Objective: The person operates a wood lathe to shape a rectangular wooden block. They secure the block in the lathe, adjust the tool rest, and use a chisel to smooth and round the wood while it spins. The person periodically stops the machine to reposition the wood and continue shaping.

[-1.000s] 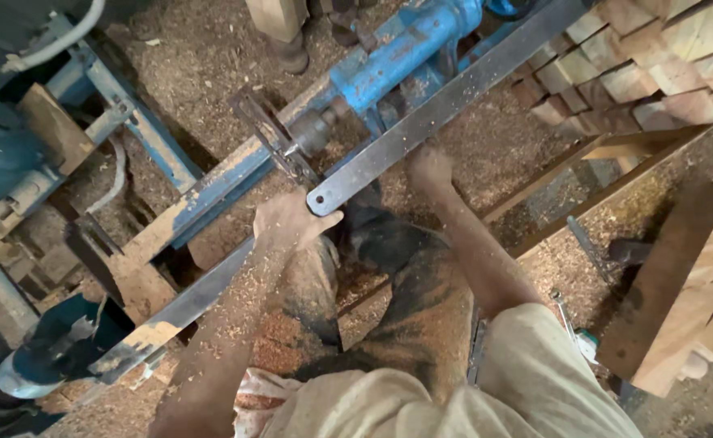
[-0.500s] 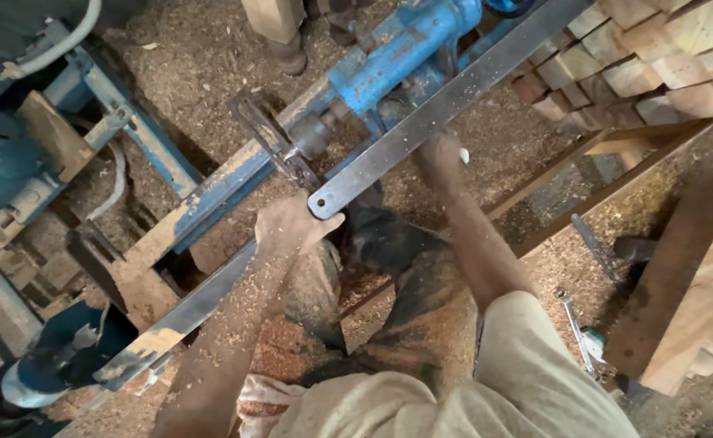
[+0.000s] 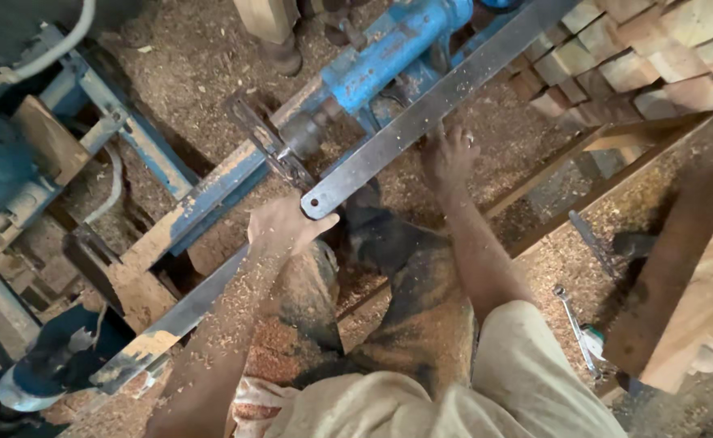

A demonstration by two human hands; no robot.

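Observation:
A long flat metal bar (image 3: 421, 113) runs diagonally from the upper right down to the middle, over a blue lathe (image 3: 389, 45). My left hand (image 3: 285, 229) grips the bar's lower end. My right hand (image 3: 449, 154) holds the bar from beneath, farther up. Both forearms are dusted with sawdust. A second flat metal bar (image 3: 174, 320) lies lower left, along the lathe bed (image 3: 202, 207).
Sawdust covers the floor. Stacked wooden blocks (image 3: 640, 57) fill the upper right. Wooden planks (image 3: 680, 276) stand at right, with a wrench (image 3: 573, 324) on the floor beside them. A blue metal frame (image 3: 105, 105) and a motor sit at left.
Both hands and the bar have stayed nearly in place; the view has shifted slightly, and my right hand has edged a little along the bar.

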